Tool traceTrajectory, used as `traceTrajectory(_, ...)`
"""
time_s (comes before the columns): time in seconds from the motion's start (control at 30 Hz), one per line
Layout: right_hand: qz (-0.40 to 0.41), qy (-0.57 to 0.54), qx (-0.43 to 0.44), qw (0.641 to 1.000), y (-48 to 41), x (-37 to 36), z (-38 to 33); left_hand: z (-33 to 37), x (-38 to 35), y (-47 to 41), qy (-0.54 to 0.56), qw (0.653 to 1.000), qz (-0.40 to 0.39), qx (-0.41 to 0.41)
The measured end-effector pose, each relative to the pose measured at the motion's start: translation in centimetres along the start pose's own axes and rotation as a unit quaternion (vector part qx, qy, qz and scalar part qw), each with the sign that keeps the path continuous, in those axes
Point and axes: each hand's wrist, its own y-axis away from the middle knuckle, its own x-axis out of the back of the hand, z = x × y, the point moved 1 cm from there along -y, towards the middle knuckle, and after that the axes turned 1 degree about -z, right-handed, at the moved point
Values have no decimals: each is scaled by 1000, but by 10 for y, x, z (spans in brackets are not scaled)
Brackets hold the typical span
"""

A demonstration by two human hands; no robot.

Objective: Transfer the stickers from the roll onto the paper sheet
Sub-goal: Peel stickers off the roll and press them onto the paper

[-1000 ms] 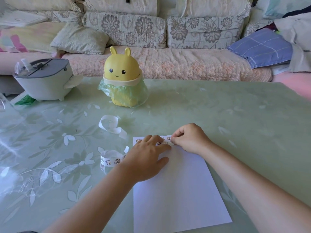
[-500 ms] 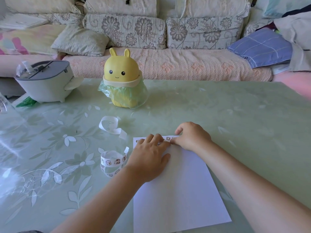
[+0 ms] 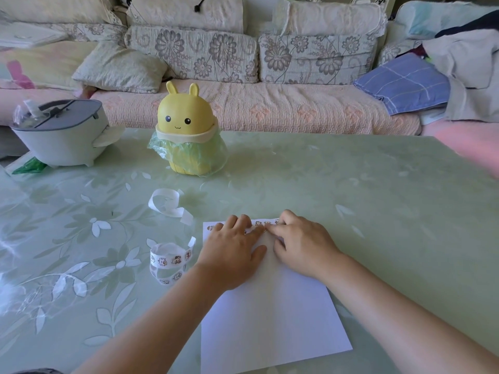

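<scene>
A white paper sheet [image 3: 270, 319] lies on the table in front of me, with a row of small cartoon stickers [image 3: 266, 223] along its top edge. My left hand [image 3: 232, 249] rests flat on the sheet's upper left part, its fingers straight and reaching the sticker row. My right hand [image 3: 299, 238] lies beside it, and its fingertips press on the sticker row next to my left index finger. The sticker roll [image 3: 168, 261], a loose white coil printed with animal stickers, sits just left of the sheet.
A curled strip of bare backing paper [image 3: 167, 203] lies beyond the roll. A yellow bunny-shaped bin [image 3: 186, 133] with a green bag stands further back, with a grey and white appliance [image 3: 58, 136] at the far left. A sofa with cushions runs behind the table.
My right hand has gone from a raised, curled pinch at the sheet's top edge to fingers lowered onto the sticker row. My left hand has stayed on the sheet.
</scene>
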Motion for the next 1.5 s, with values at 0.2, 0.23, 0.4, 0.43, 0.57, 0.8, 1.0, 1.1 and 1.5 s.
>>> traceTrajectory(0.2,2,50,13,999,4,6,1,2,5,3,4,1000,-7,15)
traceTrajectory(0.23,4,50,12,999,5,7,1,2,5,4,8,1000,-6,14)
traceTrajectory(0.4,-1,29,21,999,10,5,-3,2,3,6,21,1000,9,4)
traceTrajectory(0.43,-4,24,20,1000,10,5,-3,2,3,6,32,999,13,9)
traceTrajectory(0.57,-11,8,12,1000,8,7,-1,2,1,5,45,998,15,30)
traceTrajectory(0.8,-3,9,0,1000,6,8,0,2,3,5,52,998,25,21)
traceTrajectory(1.0,14,-56,-26,998,-4,15,-12,-5,13,10,143,989,24,16)
traceTrajectory(1.1,10,-128,-35,991,-12,17,-28,-17,25,15,146,986,76,-3)
traceTrajectory(1.5,-69,-303,-61,949,-34,0,-89,-85,62,63,74,990,-13,117)
